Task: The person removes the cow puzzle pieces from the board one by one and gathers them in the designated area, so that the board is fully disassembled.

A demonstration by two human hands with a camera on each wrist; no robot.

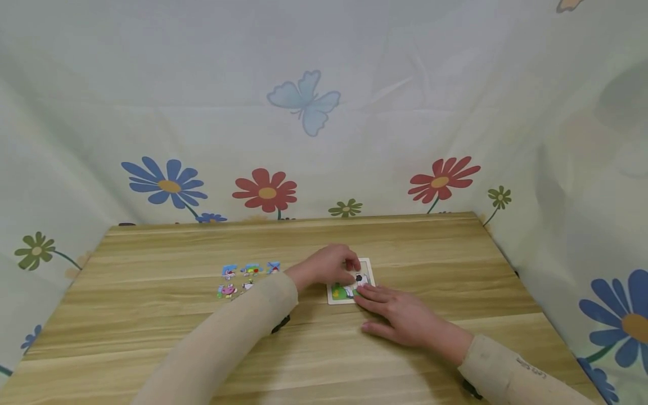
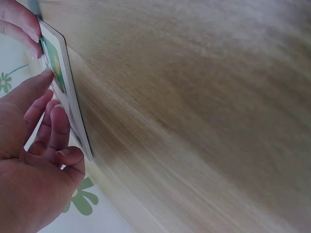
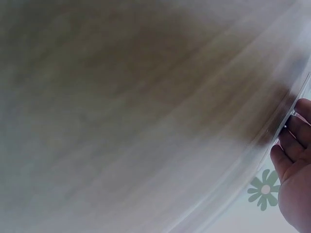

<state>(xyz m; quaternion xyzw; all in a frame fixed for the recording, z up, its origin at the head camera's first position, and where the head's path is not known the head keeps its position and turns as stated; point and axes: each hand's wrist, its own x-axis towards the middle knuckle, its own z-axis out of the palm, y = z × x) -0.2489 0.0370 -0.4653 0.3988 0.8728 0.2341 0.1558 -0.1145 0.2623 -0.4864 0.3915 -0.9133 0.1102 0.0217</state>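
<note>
A small white-framed picture puzzle board (image 1: 372, 273) lies flat on the table. Inside its frame are a green part (image 1: 340, 293) and a white part with a black spot (image 1: 359, 278). Reaching across from the left, my left hand (image 1: 330, 264) is over the board with bent fingers; in the left wrist view its thumb (image 2: 35, 87) touches the picture surface. Whether a piece is pinched there is hidden. My right hand (image 1: 405, 316) lies low at the board's near right side, its fairly straight fingertips touching the board; the right wrist view catches only part of that hand (image 3: 296, 160).
Several loose colourful puzzle pieces (image 1: 251, 269) lie in two rows left of the board, partly behind my left sleeve (image 1: 243, 332). The wood-grain table (image 1: 152, 292) meets a pale flowered cloth (image 1: 354, 140) at its back and sides.
</note>
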